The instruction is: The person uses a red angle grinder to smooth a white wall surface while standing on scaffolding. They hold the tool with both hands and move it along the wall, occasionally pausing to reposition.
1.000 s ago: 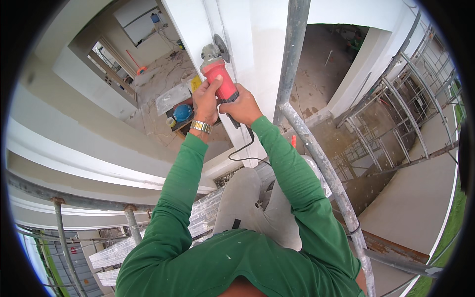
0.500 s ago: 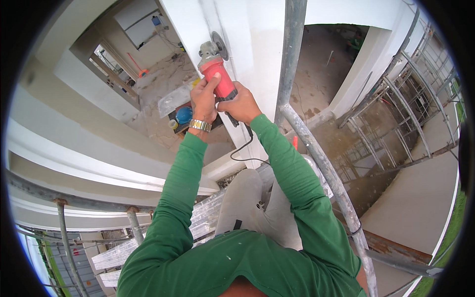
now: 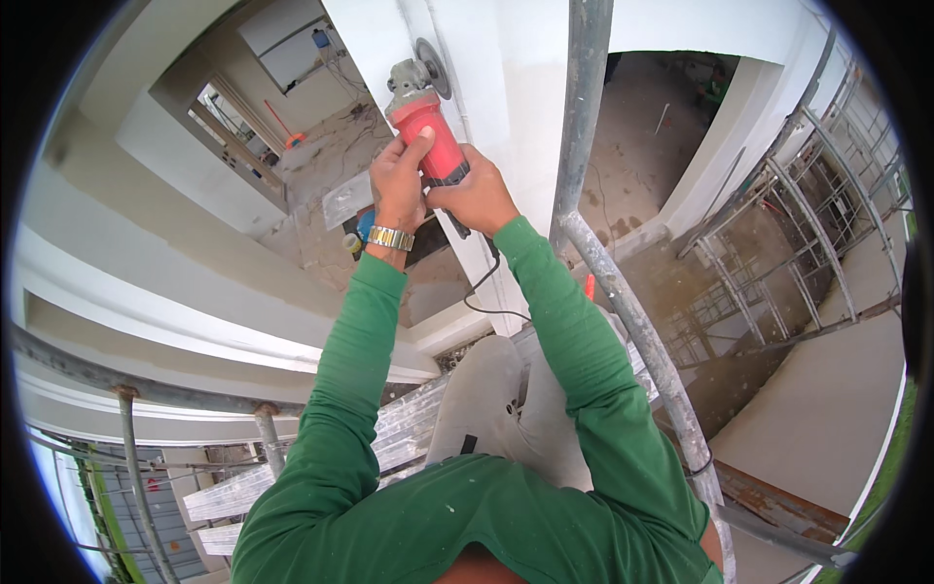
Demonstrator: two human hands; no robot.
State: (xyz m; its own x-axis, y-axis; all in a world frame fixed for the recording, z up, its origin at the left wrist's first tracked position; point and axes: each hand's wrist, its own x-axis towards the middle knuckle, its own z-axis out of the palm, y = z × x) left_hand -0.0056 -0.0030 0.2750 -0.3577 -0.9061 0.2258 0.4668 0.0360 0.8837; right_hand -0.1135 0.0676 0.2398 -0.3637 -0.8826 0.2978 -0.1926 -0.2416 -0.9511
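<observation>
Has at far left a curved grey pipe rail [image 3: 195, 392], with pale, splattered planks [image 3: 229, 498] lower down; faces, farther right, a dusty room floor with an orange-red long-handled tool [image 3: 294, 141], then a pale yellowish jar [image 3: 351, 242] just beside a partly hidden blue rounded object [image 3: 366, 224]. Wears a metal-band watch [image 3: 391, 237] below the left hand [image 3: 395, 190], clasping a red angle grinder [image 3: 443, 146] in its fingers, thumb along the body. Holds the grinder tilted, head toward upper left, before a white column [image 3: 477, 58] near its left edge; cannot tell whether the disc [image 3: 436, 73] touches the surface. Grasps the dark rear end with the bent fingers of the right hand [image 3: 479, 193], above a looping black cable [image 3: 468, 299]. Faces at right a thick upright pipe [image 3: 584, 97] and, beyond, metal scaffold frames [image 3: 808, 229].
</observation>
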